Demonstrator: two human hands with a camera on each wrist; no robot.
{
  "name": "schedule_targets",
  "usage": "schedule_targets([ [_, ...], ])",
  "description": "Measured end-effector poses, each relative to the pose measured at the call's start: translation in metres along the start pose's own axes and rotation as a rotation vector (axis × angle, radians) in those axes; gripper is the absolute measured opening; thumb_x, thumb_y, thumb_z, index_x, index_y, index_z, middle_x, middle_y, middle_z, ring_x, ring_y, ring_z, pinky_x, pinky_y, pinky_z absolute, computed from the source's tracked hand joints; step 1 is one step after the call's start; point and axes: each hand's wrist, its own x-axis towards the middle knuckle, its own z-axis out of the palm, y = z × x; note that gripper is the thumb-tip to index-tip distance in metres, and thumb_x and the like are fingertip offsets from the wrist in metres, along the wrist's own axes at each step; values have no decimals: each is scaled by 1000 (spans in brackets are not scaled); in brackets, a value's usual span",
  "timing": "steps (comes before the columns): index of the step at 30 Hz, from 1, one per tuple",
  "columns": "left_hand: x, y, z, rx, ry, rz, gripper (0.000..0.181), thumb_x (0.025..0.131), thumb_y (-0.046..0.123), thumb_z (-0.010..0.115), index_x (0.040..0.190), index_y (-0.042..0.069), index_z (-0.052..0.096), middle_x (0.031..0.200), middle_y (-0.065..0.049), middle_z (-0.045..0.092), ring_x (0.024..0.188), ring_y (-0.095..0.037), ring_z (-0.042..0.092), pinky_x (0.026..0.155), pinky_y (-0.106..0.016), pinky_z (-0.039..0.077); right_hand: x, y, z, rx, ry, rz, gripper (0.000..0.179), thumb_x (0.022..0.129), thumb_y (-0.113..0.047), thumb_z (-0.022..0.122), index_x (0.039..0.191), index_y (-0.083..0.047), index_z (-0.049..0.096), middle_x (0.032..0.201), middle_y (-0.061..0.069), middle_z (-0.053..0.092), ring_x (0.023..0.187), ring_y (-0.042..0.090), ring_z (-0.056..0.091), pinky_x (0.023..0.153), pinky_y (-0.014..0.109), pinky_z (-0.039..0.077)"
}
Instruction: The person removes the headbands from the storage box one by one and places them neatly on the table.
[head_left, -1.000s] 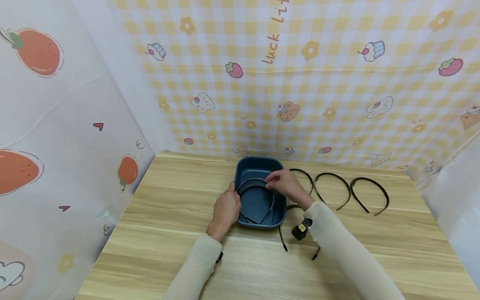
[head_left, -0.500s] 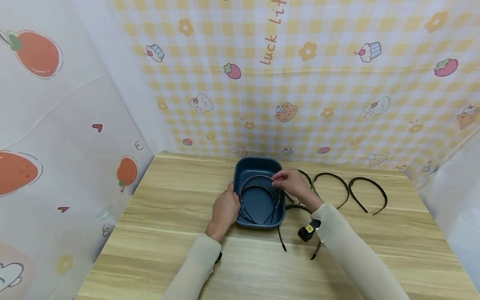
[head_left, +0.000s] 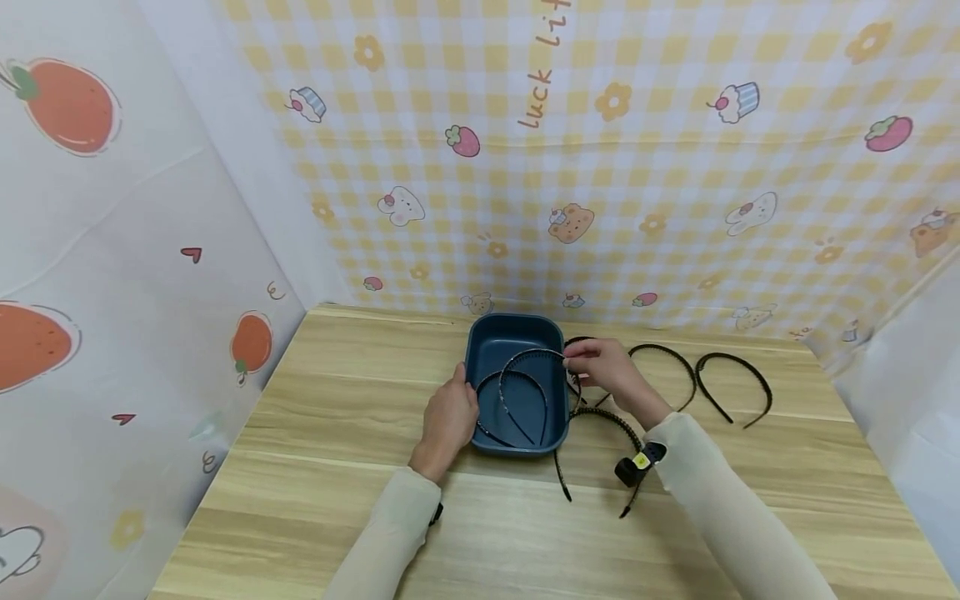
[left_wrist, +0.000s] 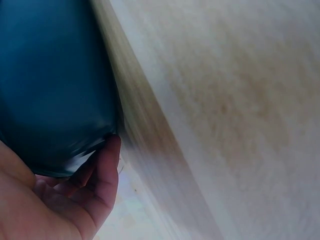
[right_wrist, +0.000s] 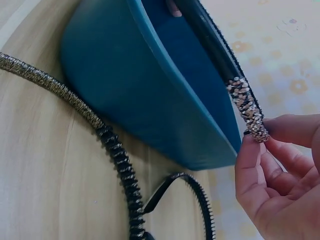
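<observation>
A dark blue plastic tub (head_left: pixel 513 331) stands on the table. My left hand (head_left: pixel 448 414) grips its left wall; in the left wrist view the fingers (left_wrist: pixel 107 167) curl against the tub's outside. With thumb and fingertips, my right hand (head_left: pixel 613 372) pinches a headband (head_left: pixel 513 361) above the tub's right rim. Up close that headband (right_wrist: pixel 246 107) shows a glittery sequined section and a plain black section. A second thin headband (head_left: pixel 542 392) lies inside the tub. Next to the tub's right side, a black headband with a gold-flecked section (right_wrist: pixel 52 85) rests on the table.
Farther right on the table lie more toothed headbands, one in the middle (head_left: pixel 671 352) and one at the far right (head_left: pixel 738 358). Another headband (right_wrist: pixel 192 185) is partly hidden behind my right hand in the head view. A checked cloth (head_left: pixel 615 183) hangs behind the table.
My right hand has moved to the right with the pinched headband, which now reaches over the tub's right rim and apart from the other headband's arc. My left hand stays on the tub.
</observation>
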Motion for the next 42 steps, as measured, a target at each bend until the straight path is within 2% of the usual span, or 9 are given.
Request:
schedule_targets([
  [6, 0, 1, 0, -1, -10, 0, 45, 103, 13, 47, 144, -3, 47, 112, -24, 69, 80, -37, 70, 64, -46, 56, -3, 9, -9, 24, 14, 8, 29, 98, -14, 61, 122, 2, 66, 126, 18, 63, 91, 12, 62, 77, 32, 58],
  [15, 0, 2, -2, 2, -1, 8, 44, 102, 13, 48, 143, -4, 48, 109, -24, 69, 77, -37, 69, 60, -45, 55, -14, 22, -26, 44, 30, -2, 31, 99, -14, 60, 123, 5, 63, 123, 19, 65, 91, 10, 62, 80, 37, 57],
  [21, 1, 1, -1, 5, -6, 3, 44, 103, 13, 47, 144, -3, 47, 110, -23, 69, 79, -36, 70, 61, -45, 55, -19, 31, -35, 52, 30, 14, 33, 100, -16, 59, 125, 6, 61, 119, 13, 65, 92, 10, 60, 78, 31, 56],
  [29, -1, 0, -1, -4, 3, 17, 44, 103, 12, 47, 143, -4, 47, 113, -24, 69, 82, -36, 70, 65, -45, 56, -29, 36, -48, 16, 53, 12, 35, 100, -18, 60, 127, 5, 61, 136, 21, 53, 101, 13, 60, 83, 34, 56],
  [35, -2, 0, 0, 1, 7, 18, 44, 102, 12, 47, 143, -4, 47, 112, -24, 69, 82, -37, 70, 65, -46, 56, -36, 45, -60, 15, 59, -4, 34, 99, -18, 62, 123, 6, 61, 123, 17, 60, 95, 10, 61, 81, 35, 55],
  [39, -2, 0, 0, 6, 4, 21, 44, 103, 12, 47, 143, -4, 47, 111, -24, 69, 80, -36, 70, 64, -45, 56, -41, 52, -67, 17, 60, 11, 38, 100, -19, 60, 128, 6, 60, 132, 21, 57, 97, 7, 62, 84, 35, 56],
  [42, -2, -1, 0, 8, -1, 21, 44, 103, 13, 47, 144, -4, 46, 112, -24, 69, 80, -35, 70, 62, -44, 56, -45, 56, -71, 14, 54, 20, 40, 100, -21, 60, 130, 6, 58, 137, 22, 54, 102, 10, 61, 86, 36, 56],
])
